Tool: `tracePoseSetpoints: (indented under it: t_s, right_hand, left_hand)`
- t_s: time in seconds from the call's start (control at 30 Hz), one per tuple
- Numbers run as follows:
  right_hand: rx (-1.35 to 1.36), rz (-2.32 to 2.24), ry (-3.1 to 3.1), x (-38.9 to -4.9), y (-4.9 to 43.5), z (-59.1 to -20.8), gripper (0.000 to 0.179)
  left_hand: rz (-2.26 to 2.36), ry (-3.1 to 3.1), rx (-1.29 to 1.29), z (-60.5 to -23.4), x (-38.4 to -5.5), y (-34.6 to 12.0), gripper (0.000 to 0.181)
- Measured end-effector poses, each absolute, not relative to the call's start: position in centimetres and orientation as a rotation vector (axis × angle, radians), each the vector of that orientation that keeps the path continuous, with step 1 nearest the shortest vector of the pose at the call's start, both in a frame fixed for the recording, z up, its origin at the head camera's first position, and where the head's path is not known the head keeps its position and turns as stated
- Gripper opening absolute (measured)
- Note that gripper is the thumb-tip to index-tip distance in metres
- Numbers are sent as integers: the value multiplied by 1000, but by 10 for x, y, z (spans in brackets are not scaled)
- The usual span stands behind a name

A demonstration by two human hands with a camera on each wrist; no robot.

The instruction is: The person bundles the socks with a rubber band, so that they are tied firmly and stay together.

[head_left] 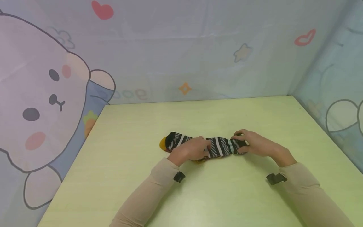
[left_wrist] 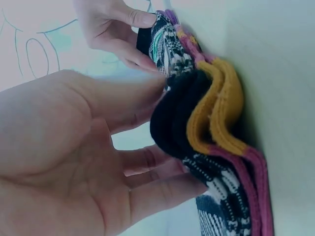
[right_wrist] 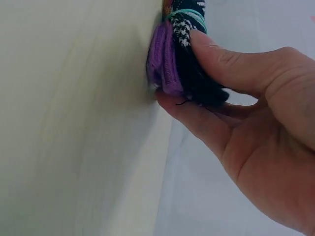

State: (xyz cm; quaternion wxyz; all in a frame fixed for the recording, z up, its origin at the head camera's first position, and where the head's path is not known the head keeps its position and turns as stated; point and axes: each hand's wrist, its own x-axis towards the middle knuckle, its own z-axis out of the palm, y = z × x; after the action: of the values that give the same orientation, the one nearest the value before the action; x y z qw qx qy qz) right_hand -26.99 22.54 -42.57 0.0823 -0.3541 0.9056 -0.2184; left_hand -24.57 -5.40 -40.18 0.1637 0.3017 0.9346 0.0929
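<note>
A pair of socks (head_left: 219,147), patterned in black and white, lies flat across the table, its layers stacked. Mustard shows at the toe (head_left: 163,144) and, in the left wrist view, at the heel (left_wrist: 229,105); the cuff end has a purple edge (right_wrist: 165,59). A thin mint-green band (head_left: 231,146) circles the socks near the cuff. My left hand (head_left: 195,148) grips the middle of the socks around the heel, thumb on one side and fingers on the other. At the cuff end, my right hand (head_left: 259,144) pinches the socks between thumb and fingers, just beyond the band.
The pale yellow-green table (head_left: 127,189) extends around the socks on all sides. Behind it hangs a cloth backdrop (head_left: 184,56) with a cartoon bear, hearts and stars. Another printed cloth (head_left: 340,78) stands along the right side. Black straps (head_left: 276,178) sit at both wrists.
</note>
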Motion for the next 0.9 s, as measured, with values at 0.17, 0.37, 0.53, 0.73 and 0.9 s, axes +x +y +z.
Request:
tracePoseSetpoints:
  t_s: [0.17,0.37,0.53,0.73,0.9]
  right_hand:
    - [-953,-634,2643,-268,221,-423,64]
    - [-949,-565,2665,-266,221,-424,68]
    - [-932,-536,2646,-267,226,-428,71]
    - [-921,-533,2608,-268,230,-430,73]
    - [-921,-589,2625,-265,231,-426,72]
  left_hand:
    - [246,2668,804,-402,-246,-55,32]
    - [215,2703,759,-403,-244,-59,47]
    - [178,2719,738,-403,-242,-64,55]
    - [169,2724,758,-404,-242,-68,56]
    - [270,2703,783,-405,-242,-74,41]
